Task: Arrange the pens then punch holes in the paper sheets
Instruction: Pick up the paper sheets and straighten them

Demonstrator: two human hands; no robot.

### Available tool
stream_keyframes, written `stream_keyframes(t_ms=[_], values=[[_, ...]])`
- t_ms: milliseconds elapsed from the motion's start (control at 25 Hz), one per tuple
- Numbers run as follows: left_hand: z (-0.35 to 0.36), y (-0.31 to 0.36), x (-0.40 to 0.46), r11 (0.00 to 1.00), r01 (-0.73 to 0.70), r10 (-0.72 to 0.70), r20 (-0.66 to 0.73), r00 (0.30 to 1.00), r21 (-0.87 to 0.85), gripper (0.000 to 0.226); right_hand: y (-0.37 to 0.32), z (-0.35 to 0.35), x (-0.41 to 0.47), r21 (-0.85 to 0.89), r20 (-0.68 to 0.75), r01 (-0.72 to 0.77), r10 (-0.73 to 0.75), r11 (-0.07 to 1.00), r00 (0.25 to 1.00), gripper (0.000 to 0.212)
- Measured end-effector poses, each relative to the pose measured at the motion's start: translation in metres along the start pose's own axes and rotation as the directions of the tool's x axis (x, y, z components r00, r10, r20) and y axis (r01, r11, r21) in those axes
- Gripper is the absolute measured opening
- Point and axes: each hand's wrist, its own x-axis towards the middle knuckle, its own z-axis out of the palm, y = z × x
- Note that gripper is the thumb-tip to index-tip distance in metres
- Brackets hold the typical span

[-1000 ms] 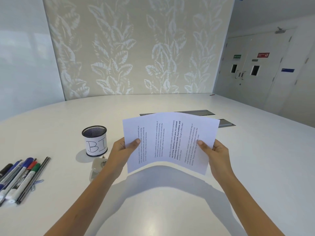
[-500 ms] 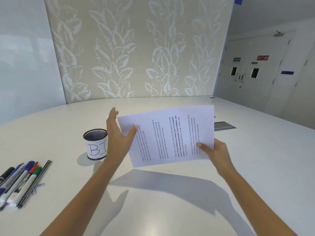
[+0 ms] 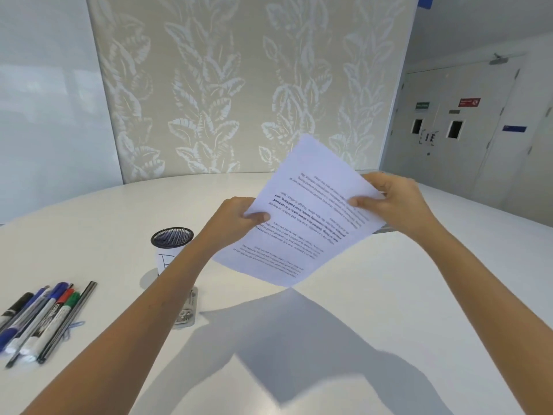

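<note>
Printed paper sheets (image 3: 302,217) are held up above the white table (image 3: 389,295), turned so one corner points down and the text reads upside down. My left hand (image 3: 236,220) pinches their left edge, and my right hand (image 3: 395,202) grips the right edge. Several pens and markers (image 3: 42,322) lie side by side at the table's left. A black mesh pen cup (image 3: 170,247) with a white label stands behind my left forearm. A metal hole punch (image 3: 187,310) lies on the table, partly hidden under that forearm.
A leaf-patterned panel (image 3: 239,85) rises beyond the table's far edge. Grey double doors (image 3: 443,136) stand at the back right. The sheets cast a large shadow (image 3: 299,339) on the table in front of me.
The sheets have rotated and risen, moving right. My left hand let go half a second ago and now grips the left edge again. My right hand has lifted with the paper.
</note>
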Motion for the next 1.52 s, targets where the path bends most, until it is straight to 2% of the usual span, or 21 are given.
stream_keyframes(t_ms=[40,80,160,240,360,560,680,800,1040,1280,1360,1440,1520], values=[[0.003,-0.005,-0.002,0.996,0.024,-0.026,-0.021,0.999,-0.081,0.013,0.002,-0.003,0.000,0.110,-0.068,-0.004,0.012,0.994,0.998,0.034],[0.005,-0.008,-0.004,0.982,0.046,-0.054,-0.039,0.998,-0.184,0.011,0.006,-0.003,-0.002,0.304,-0.103,-0.031,0.065,0.952,0.993,0.040],[0.010,-0.013,-0.011,0.920,0.070,-0.100,-0.058,0.993,-0.384,0.006,0.013,0.003,-0.010,0.637,-0.063,-0.101,0.182,0.764,0.981,0.050],[0.017,-0.013,-0.015,0.855,0.058,-0.097,-0.050,0.994,-0.515,0.011,0.021,0.019,-0.019,0.725,0.040,-0.166,0.200,0.669,0.979,0.048],[0.031,-0.007,-0.022,0.817,0.007,-0.078,-0.099,0.992,-0.576,0.020,0.022,0.047,-0.034,0.723,0.129,-0.192,0.143,0.663,0.981,0.030],[0.055,-0.011,-0.042,0.812,0.038,-0.179,-0.187,0.966,-0.582,0.010,0.025,0.075,-0.048,0.738,0.065,-0.162,0.170,0.655,0.983,0.024],[0.065,-0.019,-0.056,0.777,0.104,-0.268,-0.177,0.947,-0.621,0.011,0.031,0.089,-0.063,0.718,0.063,-0.191,0.211,0.669,0.976,0.023],[0.071,-0.023,-0.064,0.764,0.144,-0.295,-0.142,0.945,-0.629,0.012,0.035,0.101,-0.075,0.732,0.088,-0.239,0.259,0.638,0.962,0.029],[0.072,-0.021,-0.064,0.729,0.084,-0.215,-0.111,0.970,-0.680,0.018,0.033,0.106,-0.076,0.741,0.106,-0.246,0.253,0.625,0.962,0.020],[0.082,-0.042,-0.074,0.773,0.217,-0.314,-0.062,0.947,-0.597,0.018,0.045,0.123,-0.098,0.742,0.222,-0.351,0.284,0.571,0.933,0.021],[0.080,-0.043,-0.072,0.802,0.200,-0.299,-0.088,0.950,-0.562,0.017,0.045,0.122,-0.098,0.724,0.220,-0.361,0.299,0.587,0.928,0.020],[0.068,-0.036,-0.062,0.848,0.098,-0.232,-0.197,0.953,-0.521,0.043,0.043,0.113,-0.089,0.684,0.195,-0.345,0.295,0.643,0.935,0.019],[0.043,-0.021,-0.045,0.935,-0.006,-0.133,-0.368,0.920,-0.354,0.073,0.041,0.097,-0.076,0.624,0.166,-0.328,0.290,0.710,0.943,0.015]])
